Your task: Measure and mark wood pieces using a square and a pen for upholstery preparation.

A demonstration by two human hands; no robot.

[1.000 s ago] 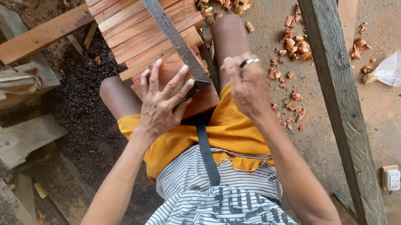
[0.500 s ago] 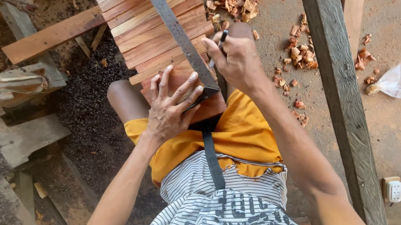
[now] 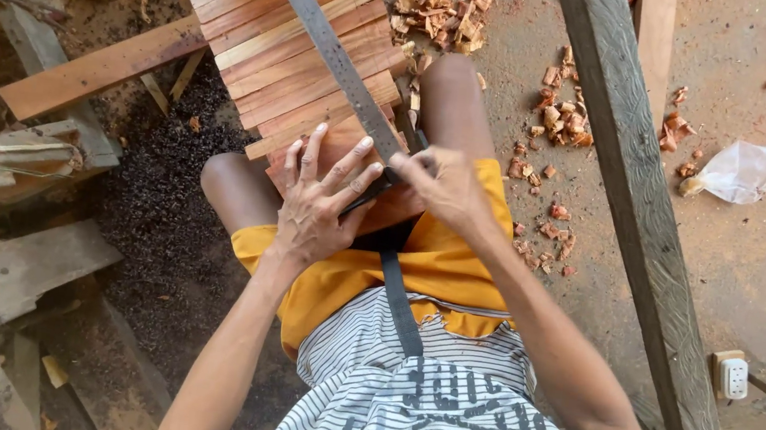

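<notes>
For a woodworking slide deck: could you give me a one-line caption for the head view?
Left hand presses a metal square flat on reddish wood strips while the right hand works at its edge.

Raw wood, dull steel, soft cloth

The reddish wooden slats (image 3: 286, 50) look sawn and matt; the metal ruler (image 3: 338, 61) is dull grey and worn; the shorts (image 3: 436, 259) are matt yellow cloth; the plastic bag (image 3: 739, 172) is thin, translucent, crinkled.

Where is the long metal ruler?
The metal ruler lies slantwise across the reddish wood slats, upper middle of the head view, its near end under the left hand.
</notes>
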